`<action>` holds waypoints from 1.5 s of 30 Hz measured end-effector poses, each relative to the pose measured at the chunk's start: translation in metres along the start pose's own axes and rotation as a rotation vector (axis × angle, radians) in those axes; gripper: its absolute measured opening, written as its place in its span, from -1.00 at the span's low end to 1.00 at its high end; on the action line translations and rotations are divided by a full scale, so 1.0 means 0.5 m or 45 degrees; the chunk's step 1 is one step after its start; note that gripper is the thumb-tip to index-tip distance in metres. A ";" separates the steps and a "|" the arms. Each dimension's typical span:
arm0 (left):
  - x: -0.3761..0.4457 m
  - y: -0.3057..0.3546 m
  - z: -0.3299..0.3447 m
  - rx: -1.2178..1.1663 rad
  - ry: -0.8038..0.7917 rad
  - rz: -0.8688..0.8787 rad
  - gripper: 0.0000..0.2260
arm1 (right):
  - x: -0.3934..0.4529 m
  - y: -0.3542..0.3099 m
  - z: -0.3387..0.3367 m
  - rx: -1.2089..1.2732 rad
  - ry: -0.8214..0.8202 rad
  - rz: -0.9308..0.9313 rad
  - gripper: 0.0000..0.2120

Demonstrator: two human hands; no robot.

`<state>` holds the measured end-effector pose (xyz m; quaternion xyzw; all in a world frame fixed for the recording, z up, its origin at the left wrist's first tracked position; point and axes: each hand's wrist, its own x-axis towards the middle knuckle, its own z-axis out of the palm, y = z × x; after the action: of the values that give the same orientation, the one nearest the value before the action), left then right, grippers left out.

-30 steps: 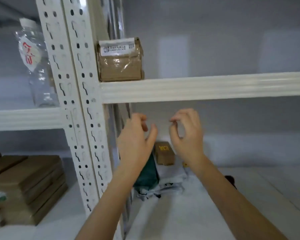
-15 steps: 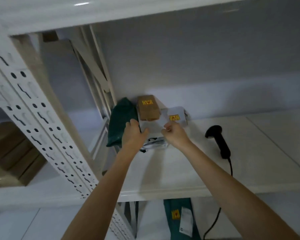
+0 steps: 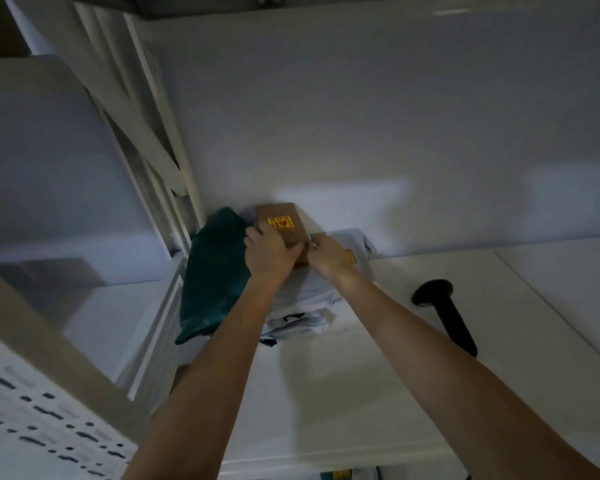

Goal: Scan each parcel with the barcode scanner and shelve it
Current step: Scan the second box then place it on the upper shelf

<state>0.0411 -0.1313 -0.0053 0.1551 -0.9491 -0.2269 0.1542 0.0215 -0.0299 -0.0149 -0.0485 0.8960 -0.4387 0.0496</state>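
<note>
A small brown cardboard parcel (image 3: 282,219) with a yellow sticker lies on top of a pile of white poly-bag parcels (image 3: 303,303) at the back of the white shelf (image 3: 378,393). My left hand (image 3: 270,254) grips the box's near left corner. My right hand (image 3: 328,255) holds its near right side. A dark green bag parcel (image 3: 215,271) leans against the pile on the left. The black barcode scanner (image 3: 444,313) lies on the shelf to the right, untouched.
A white perforated upright (image 3: 49,403) of the rack crosses the lower left. Diagonal braces (image 3: 146,133) stand behind the green bag. The grey wall closes the back. Another green parcel (image 3: 340,474) shows below the shelf's front edge.
The view has dropped from the upper shelf to this one. Both hands reached forward over the white bags and closed on the brown box.
</note>
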 end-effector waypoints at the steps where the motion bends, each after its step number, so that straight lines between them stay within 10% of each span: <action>1: 0.005 0.005 0.005 0.015 0.022 -0.011 -0.27 | 0.006 0.001 0.002 0.003 0.001 -0.008 -0.70; 11: 0.003 0.017 0.005 -0.079 0.066 -0.124 -0.27 | 0.017 0.005 -0.013 0.229 0.059 -0.115 -0.76; 15: -0.010 0.009 -0.034 -0.946 0.043 -0.338 -0.41 | 0.012 0.028 -0.056 0.973 0.029 0.118 -0.93; 18: -0.037 0.022 -0.061 -1.643 -0.197 -0.547 -0.70 | 0.016 0.059 -0.074 1.497 -0.311 0.288 -0.70; 25: -0.070 0.056 -0.066 -1.648 -0.507 -0.402 -0.63 | 0.004 0.069 -0.087 1.653 -0.491 0.088 -0.68; 34: -0.024 0.077 -0.080 -0.906 -0.531 -0.076 -0.38 | -0.027 0.103 -0.164 1.069 -0.203 -0.118 -0.68; 42: -0.054 0.111 -0.016 -1.155 -0.667 -0.062 -0.48 | -0.090 0.191 -0.205 0.852 0.464 -0.083 -0.65; 45: -0.068 0.113 0.003 -1.229 -0.675 -0.085 -0.46 | -0.109 0.299 -0.208 0.094 0.682 0.219 -0.56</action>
<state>0.0588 -0.0702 0.0131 0.0345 -0.7382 -0.6723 -0.0439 0.0555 0.1497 -0.0671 0.1472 0.8614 -0.4624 -0.1501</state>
